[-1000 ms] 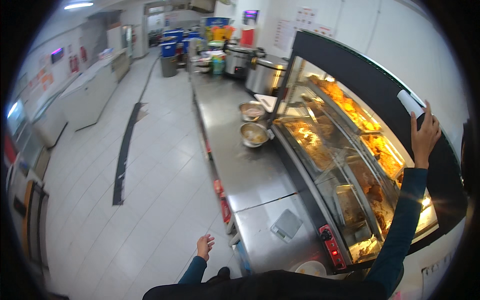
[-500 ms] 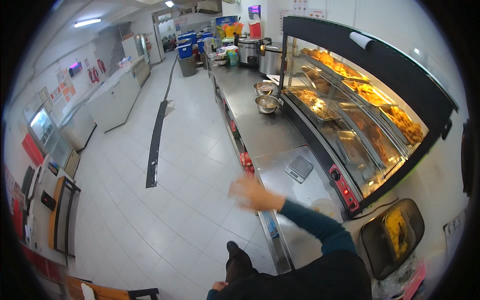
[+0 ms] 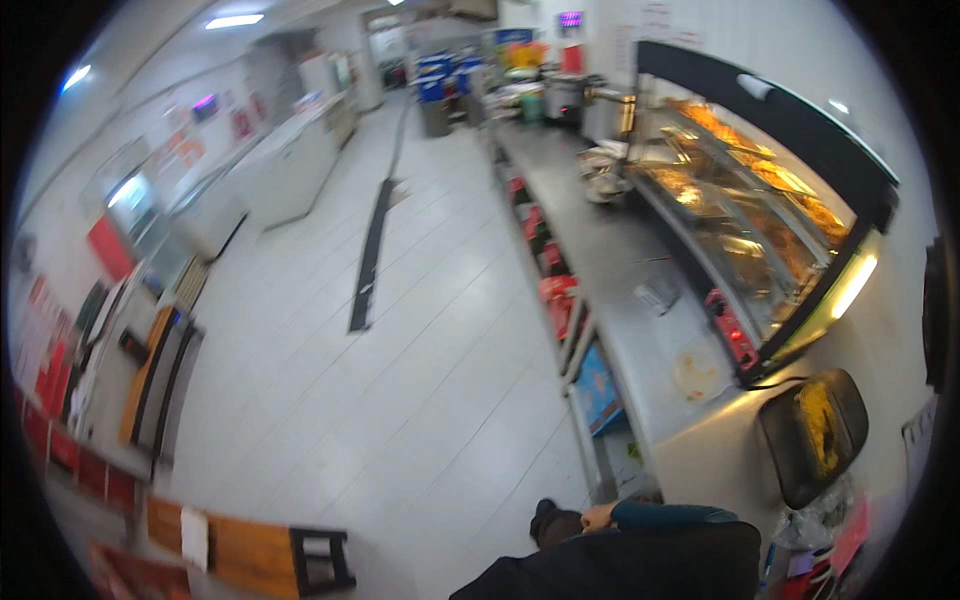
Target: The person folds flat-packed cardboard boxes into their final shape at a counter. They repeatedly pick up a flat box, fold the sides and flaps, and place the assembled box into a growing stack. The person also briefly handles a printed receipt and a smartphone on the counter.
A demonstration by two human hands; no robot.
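White tiled floor (image 3: 440,380), marked by a dark strip (image 3: 370,260), fills the centre of the head view; pale chest freezers (image 3: 280,175) line the far left, and a wooden bench (image 3: 245,553) occupies the lower left. Along the right runs the steel counter (image 3: 612,262), the surface nearest the person's visible hand. It bears a lit glass warming cabinet (image 3: 775,110) with trays of golden food; a flat grey device (image 3: 656,296), blurred, lies beside its base. Red packages (image 3: 558,295) sit beneath the worktop. Nearer, a black container (image 3: 775,430) holds yellow food. At the lower edge I observe the right hand (image 3: 600,517), in a teal sleeve (image 3: 675,514), beside the dark trouser leg (image 3: 560,527); contact, finger opening and any hold I cannot tell. The left hand is outside my view, its fingers likewise undetermined.
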